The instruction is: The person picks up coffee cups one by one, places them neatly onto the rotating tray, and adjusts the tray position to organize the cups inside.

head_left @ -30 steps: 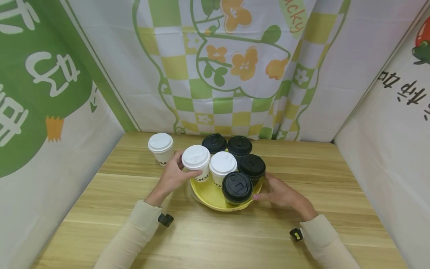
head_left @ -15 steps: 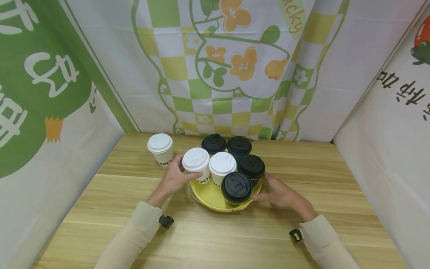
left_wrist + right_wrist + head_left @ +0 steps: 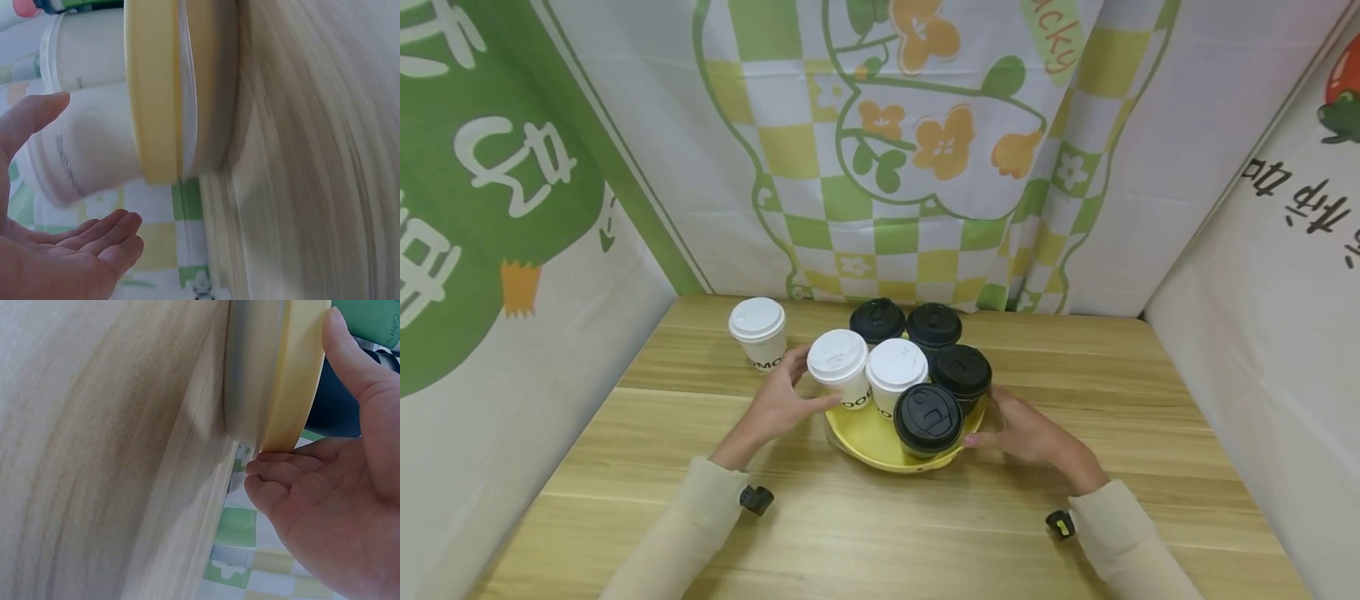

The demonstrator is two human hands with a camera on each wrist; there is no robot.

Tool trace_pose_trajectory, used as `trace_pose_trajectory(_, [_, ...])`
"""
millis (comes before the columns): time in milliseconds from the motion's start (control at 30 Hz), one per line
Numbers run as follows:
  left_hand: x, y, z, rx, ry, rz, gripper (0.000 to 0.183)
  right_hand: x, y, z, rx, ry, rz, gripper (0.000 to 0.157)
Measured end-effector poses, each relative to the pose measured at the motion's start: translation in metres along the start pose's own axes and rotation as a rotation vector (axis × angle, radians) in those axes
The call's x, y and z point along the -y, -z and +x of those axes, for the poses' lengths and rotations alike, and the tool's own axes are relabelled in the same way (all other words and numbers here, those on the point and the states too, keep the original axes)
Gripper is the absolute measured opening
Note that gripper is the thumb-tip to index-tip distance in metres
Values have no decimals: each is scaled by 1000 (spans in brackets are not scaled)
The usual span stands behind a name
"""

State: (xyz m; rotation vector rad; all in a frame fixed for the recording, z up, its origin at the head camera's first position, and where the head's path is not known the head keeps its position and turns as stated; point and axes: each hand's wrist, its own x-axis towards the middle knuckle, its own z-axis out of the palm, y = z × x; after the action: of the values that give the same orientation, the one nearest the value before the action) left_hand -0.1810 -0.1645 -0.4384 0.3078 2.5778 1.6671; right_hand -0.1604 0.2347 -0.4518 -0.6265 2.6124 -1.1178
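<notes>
A round yellow tray (image 3: 868, 442) carries two white-lidded paper cups and several black-lidded cups (image 3: 928, 417). My left hand (image 3: 778, 407) is spread beside the left white cup (image 3: 838, 357). In the left wrist view a gap shows between its fingers (image 3: 119, 240) and that white cup (image 3: 100, 137), while the thumb overlaps the cups. At the tray's right side, my right hand (image 3: 1030, 429) holds the rim, below a black-lidded cup (image 3: 962, 371). The right wrist view shows its thumb at the yellow rim (image 3: 294, 375) and its fingers (image 3: 275, 472) curled against the edge.
Another white cup (image 3: 758, 329) stands on the wooden table (image 3: 880, 542) to the left of the tray. A paler round base (image 3: 212, 87) lies under the tray. Behind hangs a green checked curtain (image 3: 887, 233), with printed cloth walls at both sides.
The left white cup has dropped slightly onto the tray. My left hand has loosened from it and drawn back to the left. The right hand has stayed at the tray.
</notes>
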Motion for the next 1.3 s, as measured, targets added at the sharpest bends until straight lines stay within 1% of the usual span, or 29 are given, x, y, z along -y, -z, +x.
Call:
trace_pose_trajectory(133, [6, 17, -9, 7, 53, 42, 99, 1, 0, 0, 1, -6, 0, 110])
trace_pose_trajectory(267, [14, 35, -14, 2, 125, 75, 96, 0, 0, 0, 0, -2, -4, 110])
trace_pose_trajectory(400, [22, 50, -15, -3, 190, 122, 96, 1, 0, -1, -5, 5, -16, 110])
trace_pose_trajectory(533, [30, 63, -14, -22, 224, 173, 95, 2, -1, -2, -14, 7, -23, 110])
trace_pose_trajectory(700, [38, 75, -8, -66, 238, 202, 95, 4, -4, -2, -29, 23, -38, 109])
trace_pose_trajectory(833, [42, 81, 0, -105, 243, 191, 98, 7, -6, -2, -37, 36, -64, 109])
trace_pose_trajectory(933, [45, 83, 5, -134, 248, 174, 102, 9, -6, -3, -34, 28, -72, 110])
trace_pose_trajectory(1067, [49, 85, 12, -172, 236, 166, 106, 12, -7, -5, -26, 16, -67, 111])
trace_pose_trajectory(1167, [51, 86, 17, -197, 213, 154, 107, 13, -7, -6, -25, 14, -65, 112])
trace_pose_trajectory(1300, [53, 86, 22, -209, 192, 129, 110, 12, -7, -8, -28, 21, -63, 111])
